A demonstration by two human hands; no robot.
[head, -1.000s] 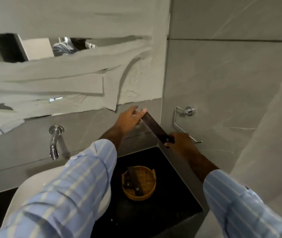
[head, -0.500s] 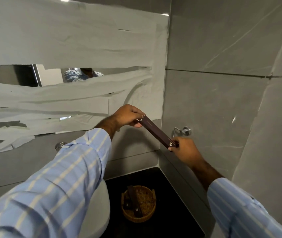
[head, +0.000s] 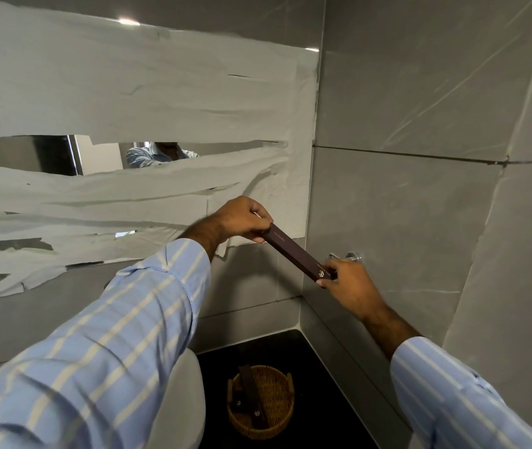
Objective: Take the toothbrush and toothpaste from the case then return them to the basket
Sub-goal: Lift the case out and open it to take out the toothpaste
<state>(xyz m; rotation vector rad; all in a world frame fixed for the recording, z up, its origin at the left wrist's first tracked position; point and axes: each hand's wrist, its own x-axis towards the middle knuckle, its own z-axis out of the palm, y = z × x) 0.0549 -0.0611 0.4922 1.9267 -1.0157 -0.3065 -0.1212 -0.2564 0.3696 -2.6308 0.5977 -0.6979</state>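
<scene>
A long dark brown case (head: 295,254) is held up in the air between both hands, slanting down to the right. My left hand (head: 242,218) pinches its upper far end. My right hand (head: 352,286) grips its lower near end, beside a small gold logo. The case looks closed; no toothbrush or toothpaste shows. Far below, a round wicker basket (head: 285,416) sits on the black counter (head: 332,384) with two similar dark boxes (head: 253,396) lying in it.
A white basin (head: 180,403) curves beside the basket at the left. Grey tiled walls meet in a corner behind the case. A chrome wall holder (head: 352,256) pokes out just behind my right hand. The mirror (head: 47,153) is mostly covered with paper strips.
Both hands have lifted the case higher above the counter. My left hand's fingers have closed around its upper end. The view has tilted up, so the basket sits lower in frame.
</scene>
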